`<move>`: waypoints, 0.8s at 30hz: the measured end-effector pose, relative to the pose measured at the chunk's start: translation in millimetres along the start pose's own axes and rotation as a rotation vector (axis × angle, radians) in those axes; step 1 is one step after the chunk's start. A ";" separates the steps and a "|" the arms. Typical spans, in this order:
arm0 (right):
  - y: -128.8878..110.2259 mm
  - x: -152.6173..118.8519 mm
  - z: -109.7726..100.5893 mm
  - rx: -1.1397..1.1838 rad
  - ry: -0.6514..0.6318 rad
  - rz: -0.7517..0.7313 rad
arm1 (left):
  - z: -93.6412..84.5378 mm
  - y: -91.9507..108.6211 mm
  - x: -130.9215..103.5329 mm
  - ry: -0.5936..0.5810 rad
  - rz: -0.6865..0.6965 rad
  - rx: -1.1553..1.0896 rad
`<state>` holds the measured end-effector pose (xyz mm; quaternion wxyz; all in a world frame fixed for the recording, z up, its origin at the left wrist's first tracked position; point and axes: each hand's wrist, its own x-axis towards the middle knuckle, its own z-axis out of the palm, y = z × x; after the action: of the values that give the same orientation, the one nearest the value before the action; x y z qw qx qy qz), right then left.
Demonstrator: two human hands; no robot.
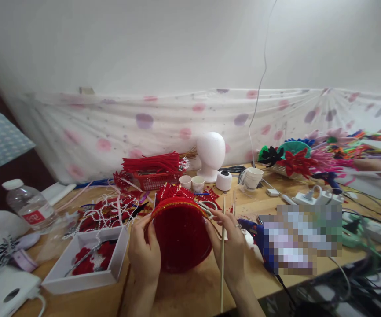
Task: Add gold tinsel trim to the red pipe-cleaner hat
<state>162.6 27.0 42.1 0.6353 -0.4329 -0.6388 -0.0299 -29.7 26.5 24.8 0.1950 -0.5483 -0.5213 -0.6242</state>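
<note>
A deep red, velvety hat (184, 237) with a gold-trimmed rim is tipped so that its hollow inside faces me. My left hand (146, 246) is closed on its left edge, the thumb over the rim. On the opposite edge, my right hand (226, 235) grips the rim. A thin pale stick (222, 268) runs upright across the right hand, apparently tucked between its fingers. Red beaded decoration (174, 192) shows beyond the hat's top edge. Just behind the right fingers lie scissors with pale handles (207, 204). The hat's outer side is mostly hidden.
A white box (118, 268) of red pieces and bead strings (111, 211) lie left, near a water bottle (28, 207). Behind stand a foam head (210, 152), a red basket (157, 179) and paper cups (198, 184). Right are a blue glue gun (259, 237), cables and another person's arm (380, 167).
</note>
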 end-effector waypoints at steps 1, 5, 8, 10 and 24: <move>-0.6 1.2 1.4 0.004 -0.013 -0.015 | -0.1 0.0 0.0 0.000 -0.002 -0.001; -2.0 7.1 8.7 0.051 -0.070 -0.066 | -0.6 0.0 0.0 -0.004 -0.007 -0.006; -0.3 9.0 12.2 0.085 -0.086 -0.064 | -0.7 0.0 0.1 -0.003 -0.007 -0.013; 1.6 8.8 12.5 0.081 -0.081 -0.071 | -0.9 0.3 0.2 -0.009 -0.012 -0.015; 7.6 1.4 1.6 0.041 -0.040 -0.099 | 0.0 1.8 0.0 -0.027 -0.082 -0.066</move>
<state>166.0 33.4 39.1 0.6289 -0.3882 -0.6725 -0.0396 -28.2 25.8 25.6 0.1441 -0.5408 -0.5251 -0.6411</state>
